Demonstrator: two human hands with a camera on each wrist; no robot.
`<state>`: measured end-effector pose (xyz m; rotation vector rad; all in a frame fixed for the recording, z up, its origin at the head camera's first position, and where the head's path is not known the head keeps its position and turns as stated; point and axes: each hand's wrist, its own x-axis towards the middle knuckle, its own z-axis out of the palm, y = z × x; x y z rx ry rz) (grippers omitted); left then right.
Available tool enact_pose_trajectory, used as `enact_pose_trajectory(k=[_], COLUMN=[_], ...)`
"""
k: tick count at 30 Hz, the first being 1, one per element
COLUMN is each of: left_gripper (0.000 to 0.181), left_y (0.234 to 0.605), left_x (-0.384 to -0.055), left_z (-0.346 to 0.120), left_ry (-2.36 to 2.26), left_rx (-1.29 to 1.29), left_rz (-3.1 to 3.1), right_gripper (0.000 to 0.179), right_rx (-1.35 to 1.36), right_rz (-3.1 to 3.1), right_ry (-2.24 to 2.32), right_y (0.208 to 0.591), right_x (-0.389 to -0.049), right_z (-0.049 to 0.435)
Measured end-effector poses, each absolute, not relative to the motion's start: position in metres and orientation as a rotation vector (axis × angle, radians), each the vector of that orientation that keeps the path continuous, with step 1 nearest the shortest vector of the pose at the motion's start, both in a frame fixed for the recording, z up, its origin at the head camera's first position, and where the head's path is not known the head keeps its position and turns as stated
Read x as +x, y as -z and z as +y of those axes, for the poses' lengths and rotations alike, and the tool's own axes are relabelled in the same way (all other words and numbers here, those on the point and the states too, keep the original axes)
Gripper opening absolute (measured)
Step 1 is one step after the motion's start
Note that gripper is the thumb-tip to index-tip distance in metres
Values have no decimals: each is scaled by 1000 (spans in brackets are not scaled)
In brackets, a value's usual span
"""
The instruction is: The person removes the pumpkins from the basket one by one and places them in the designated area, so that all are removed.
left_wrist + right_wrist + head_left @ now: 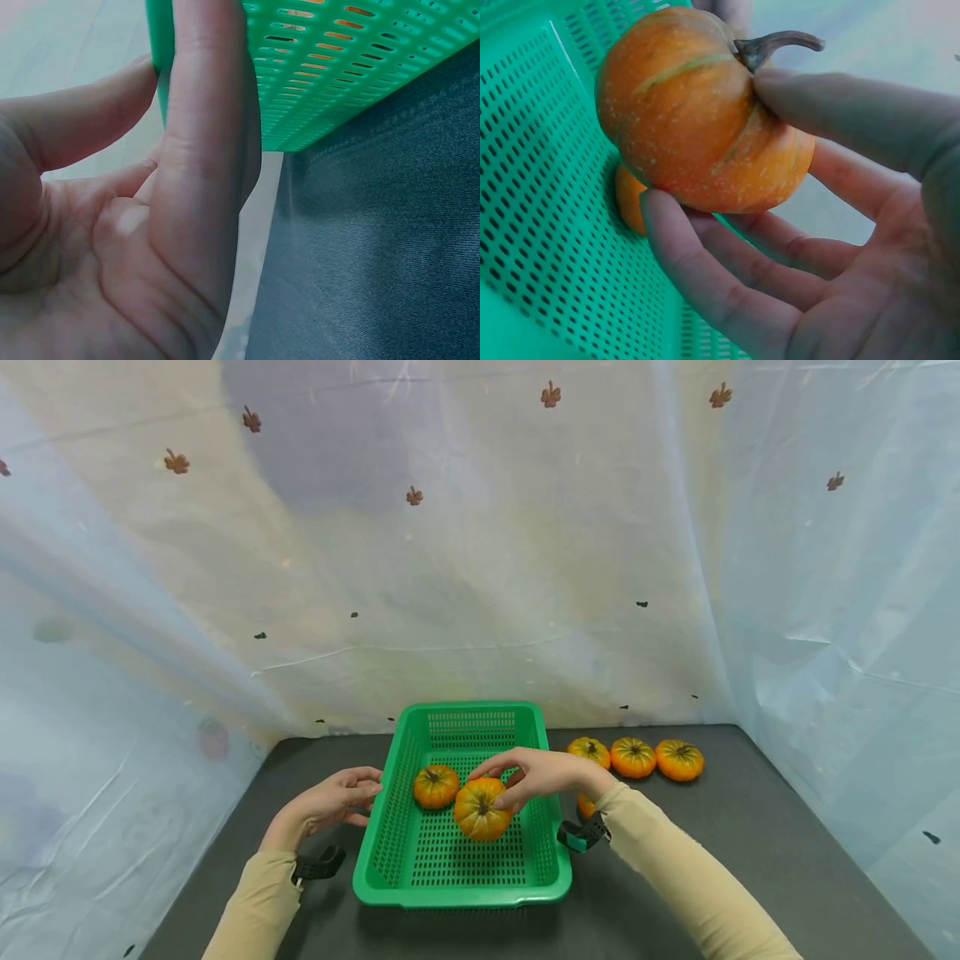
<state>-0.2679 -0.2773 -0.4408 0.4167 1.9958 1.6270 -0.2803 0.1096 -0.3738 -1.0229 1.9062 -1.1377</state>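
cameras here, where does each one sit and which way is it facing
Head: worn on the head, looking forward and down at the green basket, both hands and sleeves showing.
Left wrist: at the left hand, looking along its fingers to the basket wall on the dark table.
Right wrist: at the right hand, looking at its grip on the held pumpkin.
Shared: all three show the basket; head and right wrist both show that pumpkin.

Dark grey table [750, 827], pale translucent plastic sheeting [480, 568] with small leaf shapes behind, soft light
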Motion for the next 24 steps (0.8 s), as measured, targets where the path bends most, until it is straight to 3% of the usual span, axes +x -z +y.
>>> enact_pose_trajectory(k=[16,24], left_gripper=[43,41], left_y=[438,438], left_x=[-267,-267], left_z=[-277,-278], left_ry=[-1618,-1623], left_rx=[433,437], left_rz=[1993,1988], right_gripper=[51,52], right_rx=[-1006,-865], right_rz=[2022,2087], right_ry=[1224,1299], right_y=[361,362], right_x=[-283,-281], right_z=[167,201])
